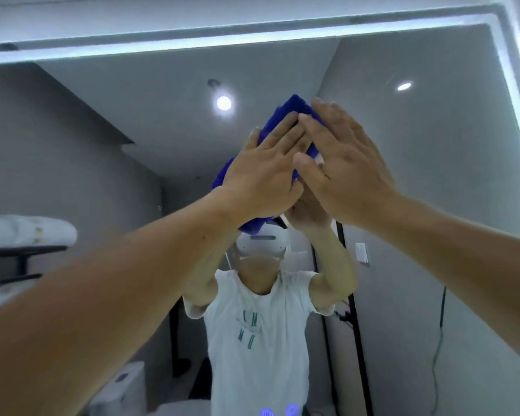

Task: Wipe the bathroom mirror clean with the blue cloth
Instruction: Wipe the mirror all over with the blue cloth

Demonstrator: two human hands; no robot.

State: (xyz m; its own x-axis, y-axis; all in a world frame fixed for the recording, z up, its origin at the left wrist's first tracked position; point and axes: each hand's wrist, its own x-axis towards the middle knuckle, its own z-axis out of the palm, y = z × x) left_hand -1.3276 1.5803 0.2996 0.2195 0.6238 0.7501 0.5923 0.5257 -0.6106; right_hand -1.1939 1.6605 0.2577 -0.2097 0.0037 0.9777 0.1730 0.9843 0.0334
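1. Toward the left edge of the large lit-edged bathroom mirror (418, 181), folded white towels (27, 229) on a dark shelf are showing as a reflection; they are playing no part in the wiping.
2. The left hand (261, 175) is pressing flat against the crumpled deep-blue cloth (288, 115), its fingers straight and close together, laid over the cloth rather than curled round it. Judging from this, the flat palm is spreading pressure so that the cloth is dragging evenly on the glass.
3. The blue cloth is sitting against the mirror's upper middle, below the glowing top edge, sandwiched between both palms and the glass; its corners are poking out above the fingertips and below the left wrist.
4. The right hand (342, 163) is lying just beside the left, touching it at the fingertips, its fingers likewise straight and slightly spread, resting on the cloth's right side. Two hands are probably being used because the spot is high and needs reach and force.
5. In the reflection below, the person's white T-shirt (258, 340) is carrying green lettering, mirrored and too blurred to read.
6. Toward the right edge, a reflected white wall switch (361, 252) and a dark hanging cable (440, 325) are showing; no brand is legible anywhere.
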